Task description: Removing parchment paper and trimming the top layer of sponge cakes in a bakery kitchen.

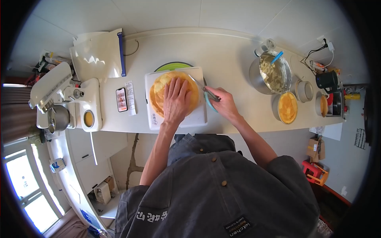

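A round golden sponge cake (155,86) lies on a white square board or box lid (198,117) bearing writing. My left hand (176,102) rests flat on the cake's top, fingers slightly spread and pointing away from me. To the right, my right hand (223,102) grips a bladed tool with dark and teal handle parts (212,95), probably scissors. Its metal blade points up and left, at the cake's right edge; whether it touches the cake cannot be told. Part of a green round thing (174,66) shows behind the white board.
On the counter at left are a stand mixer (90,104), a phone (121,99), a paper strip (130,98) and large sheets (96,56). At right stand a steel bowl (256,76) with pale cream and a blue-handled tool (276,57), a cake in a round tin (287,108) and more tins (305,90).
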The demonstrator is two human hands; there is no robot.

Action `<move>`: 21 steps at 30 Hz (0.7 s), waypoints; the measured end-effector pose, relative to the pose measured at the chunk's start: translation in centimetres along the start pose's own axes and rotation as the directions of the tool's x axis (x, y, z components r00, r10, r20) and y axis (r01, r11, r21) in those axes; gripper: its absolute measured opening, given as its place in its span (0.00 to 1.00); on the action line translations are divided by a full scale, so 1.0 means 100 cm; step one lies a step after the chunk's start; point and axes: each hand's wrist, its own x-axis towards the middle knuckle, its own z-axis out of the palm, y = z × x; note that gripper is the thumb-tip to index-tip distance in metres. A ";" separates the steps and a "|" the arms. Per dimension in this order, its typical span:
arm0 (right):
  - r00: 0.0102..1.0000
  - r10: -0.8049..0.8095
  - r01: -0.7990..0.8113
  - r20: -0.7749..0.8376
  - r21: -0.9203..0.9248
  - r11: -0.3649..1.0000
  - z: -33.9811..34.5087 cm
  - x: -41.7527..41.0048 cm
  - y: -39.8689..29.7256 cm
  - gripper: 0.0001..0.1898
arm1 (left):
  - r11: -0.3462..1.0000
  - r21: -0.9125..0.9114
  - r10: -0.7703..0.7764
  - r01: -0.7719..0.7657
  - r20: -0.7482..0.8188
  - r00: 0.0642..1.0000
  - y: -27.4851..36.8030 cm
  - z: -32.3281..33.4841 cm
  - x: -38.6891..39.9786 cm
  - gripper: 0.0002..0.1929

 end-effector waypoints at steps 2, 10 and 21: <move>0.999 -0.035 0.035 -0.011 -0.036 0.999 0.003 0.005 -0.003 0.24 | 0.998 -0.048 -0.033 0.032 -0.023 0.999 0.002 -0.001 0.001 0.26; 0.999 -0.024 0.025 0.042 -0.024 0.999 0.015 0.020 -0.002 0.21 | 0.968 0.169 -0.178 0.188 -0.075 0.981 0.005 0.018 0.001 0.29; 0.998 -0.054 0.055 0.039 -0.050 0.997 0.017 0.020 0.007 0.21 | 0.998 0.050 -0.030 0.029 0.010 1.000 -0.012 0.002 0.003 0.28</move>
